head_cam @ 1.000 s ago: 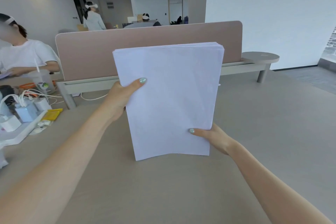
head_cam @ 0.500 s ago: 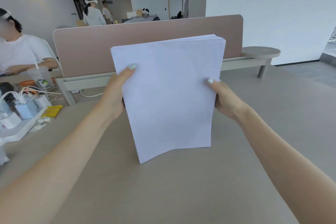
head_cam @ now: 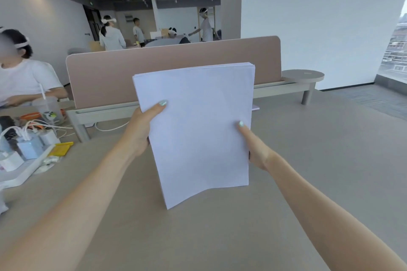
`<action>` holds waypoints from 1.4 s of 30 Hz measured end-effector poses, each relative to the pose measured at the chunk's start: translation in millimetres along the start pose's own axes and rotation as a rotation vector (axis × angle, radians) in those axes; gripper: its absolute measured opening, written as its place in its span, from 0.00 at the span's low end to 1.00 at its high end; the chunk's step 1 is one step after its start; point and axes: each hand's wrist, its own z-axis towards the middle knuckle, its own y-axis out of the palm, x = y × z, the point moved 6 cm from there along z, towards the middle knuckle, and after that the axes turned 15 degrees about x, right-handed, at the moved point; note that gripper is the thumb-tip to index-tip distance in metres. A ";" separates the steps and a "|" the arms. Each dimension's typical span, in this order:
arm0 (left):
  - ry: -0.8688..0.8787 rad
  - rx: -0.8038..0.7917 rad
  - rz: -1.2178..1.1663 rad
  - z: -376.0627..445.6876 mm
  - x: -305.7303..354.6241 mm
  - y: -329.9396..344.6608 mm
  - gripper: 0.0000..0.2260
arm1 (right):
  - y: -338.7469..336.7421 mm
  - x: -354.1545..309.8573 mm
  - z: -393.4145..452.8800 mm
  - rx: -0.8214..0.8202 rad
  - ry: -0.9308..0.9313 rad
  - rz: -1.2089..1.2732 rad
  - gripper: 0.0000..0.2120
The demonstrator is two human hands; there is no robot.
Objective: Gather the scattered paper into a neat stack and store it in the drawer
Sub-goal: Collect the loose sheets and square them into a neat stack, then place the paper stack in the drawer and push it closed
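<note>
Now tap the paper stack (head_cam: 196, 130) on the desk (head_cam: 319, 160) so its bottom edge goes flat. Keep it standing up straight and let the sheets slide a little in your grip. Your left hand (head_cam: 141, 132) is clamped on its left side, and your right hand (head_cam: 253, 147) is clamped on its right side. It stands in front of the pink divider (head_cam: 105, 79), low corner down on the desk. White, blank sheets. Top edges are a bit uneven, and the bottom curls. No drawer shows.
</note>
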 end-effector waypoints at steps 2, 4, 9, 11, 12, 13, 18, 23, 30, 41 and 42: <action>0.015 0.036 0.036 0.0 1.7 -0.4 0.05 | -6.3 29.4 -4.7 -0.007 0.047 -0.102 0.20; 0.018 0.054 0.068 -1.8 5.5 1.7 0.05 | -9.4 41.2 -12.3 -0.015 0.046 -0.194 0.17; -0.107 0.093 0.045 -7.7 2.8 12.1 0.05 | -34.2 20.9 -40.2 -0.035 0.077 -0.321 0.17; -0.229 0.098 0.010 -15.2 -16.8 25.4 0.07 | -64.0 10.7 -62.7 0.013 0.170 -0.236 0.21; -0.294 0.095 -0.003 -21.2 -31.3 36.3 0.08 | -83.5 7.5 -76.7 0.045 0.208 -0.112 0.21; -0.347 0.079 -0.017 -30.8 -46.5 51.5 0.08 | -105.5 6.3 -91.9 0.097 0.231 0.042 0.22; -0.553 -0.079 -0.126 -116.6 -118.2 163.0 0.09 | -213.5 29.9 -205.8 0.404 0.122 0.609 0.42; -0.765 -0.201 -0.214 -220.5 -154.9 277.3 0.10 | -282.9 53.5 -332.3 0.802 -0.008 0.788 0.43; -0.919 -0.376 -0.161 -354.0 -188.2 383.1 0.16 | -344.7 78.2 -461.7 1.426 0.116 0.496 0.11; -1.307 -0.437 0.006 -463.6 -266.9 463.3 0.17 | -451.3 98.8 -534.5 1.808 0.210 0.262 0.08; -1.326 -0.420 0.023 -464.8 -274.8 469.5 0.17 | -463.1 102.2 -530.9 1.813 0.237 0.241 0.08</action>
